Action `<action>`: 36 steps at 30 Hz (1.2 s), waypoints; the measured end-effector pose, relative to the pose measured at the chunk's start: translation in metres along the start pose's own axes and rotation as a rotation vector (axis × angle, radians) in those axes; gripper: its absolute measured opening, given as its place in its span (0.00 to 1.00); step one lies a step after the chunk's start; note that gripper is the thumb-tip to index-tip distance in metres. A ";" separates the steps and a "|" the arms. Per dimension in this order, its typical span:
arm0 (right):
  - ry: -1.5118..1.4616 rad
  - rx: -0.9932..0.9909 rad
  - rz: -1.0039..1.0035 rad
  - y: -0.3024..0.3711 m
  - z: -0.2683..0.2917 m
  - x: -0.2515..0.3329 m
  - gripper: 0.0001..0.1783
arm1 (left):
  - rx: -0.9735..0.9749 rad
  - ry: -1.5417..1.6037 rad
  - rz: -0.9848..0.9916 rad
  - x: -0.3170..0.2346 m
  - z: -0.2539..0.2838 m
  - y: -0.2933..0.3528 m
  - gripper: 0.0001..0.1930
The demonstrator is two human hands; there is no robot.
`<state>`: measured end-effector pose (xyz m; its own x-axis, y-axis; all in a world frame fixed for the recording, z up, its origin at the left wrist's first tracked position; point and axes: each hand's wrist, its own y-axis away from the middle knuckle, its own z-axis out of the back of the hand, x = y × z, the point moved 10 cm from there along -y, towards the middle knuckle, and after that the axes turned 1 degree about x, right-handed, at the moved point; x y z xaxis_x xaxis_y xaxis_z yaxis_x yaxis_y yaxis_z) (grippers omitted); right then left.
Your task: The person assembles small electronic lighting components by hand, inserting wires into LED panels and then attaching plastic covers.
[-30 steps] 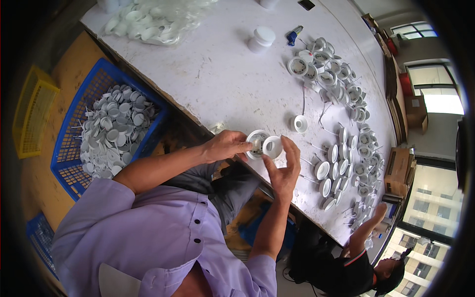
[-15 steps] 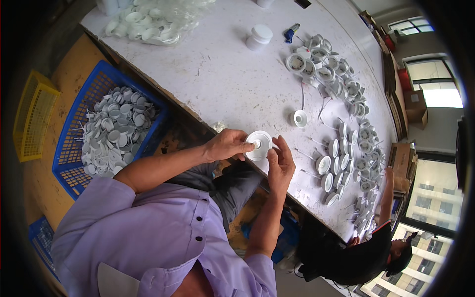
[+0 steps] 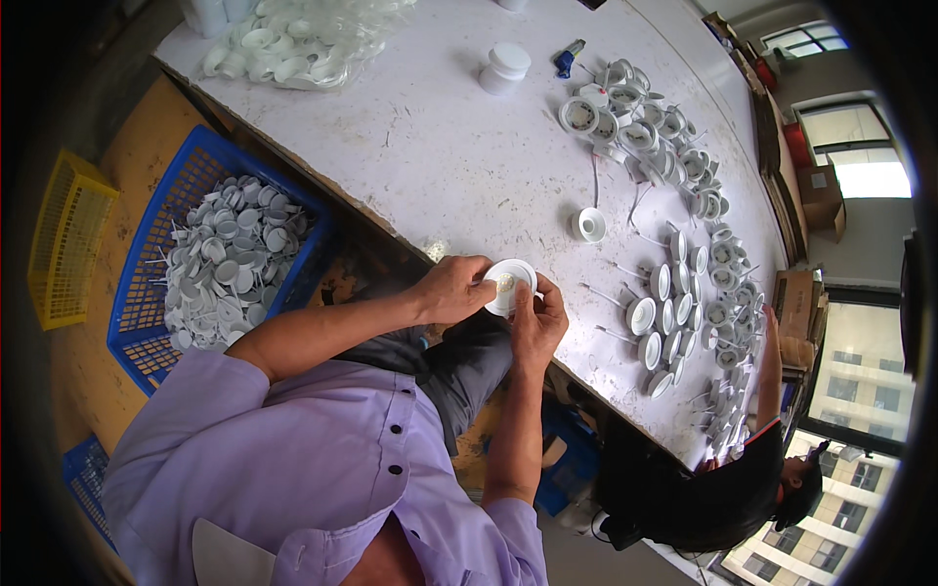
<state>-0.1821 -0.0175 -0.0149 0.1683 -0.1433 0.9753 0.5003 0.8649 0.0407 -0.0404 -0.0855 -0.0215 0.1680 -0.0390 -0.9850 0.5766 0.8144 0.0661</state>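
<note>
Just over the table's near edge, both my hands hold a round white lamp housing (image 3: 508, 271), its hollow side facing up. My left hand (image 3: 452, 289) grips its left rim, with the thumb at the small yellowish patch inside the cup. My right hand (image 3: 539, 322) closes on the right rim, its thumb lying over the edge and the fingers behind. What lies under the housing is hidden. A single similar white housing (image 3: 589, 225) with a wire stands on the table beyond my right hand.
Wired housings lie in rows (image 3: 660, 317) and heaps (image 3: 674, 146) at right. A blue basket (image 3: 147, 283) of white parts stands left, by a yellow crate (image 3: 73, 234). On the table (image 3: 430, 146) are a plastic bag (image 3: 303, 39), white jar (image 3: 505, 68) and blue cutter (image 3: 567, 59). A co-worker (image 3: 723, 498) reaches in at right.
My right hand has moved in from beside the housing and now grips its right rim, thumb over the edge. My left hand keeps its hold.
</note>
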 end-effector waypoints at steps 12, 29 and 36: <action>0.008 -0.031 -0.012 0.006 0.007 -0.004 0.11 | 0.144 0.027 0.095 0.009 -0.013 -0.003 0.14; 0.841 0.101 0.620 0.017 0.024 0.069 0.41 | 0.259 0.039 0.179 0.016 -0.072 -0.034 0.12; 0.640 0.109 0.489 -0.068 0.114 0.065 0.38 | 0.408 0.286 0.212 -0.005 -0.123 -0.067 0.22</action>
<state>-0.3021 -0.0310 0.0706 0.8164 0.0444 0.5758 0.1642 0.9380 -0.3051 -0.1778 -0.0684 -0.0408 0.1228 0.3069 -0.9438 0.8270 0.4940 0.2683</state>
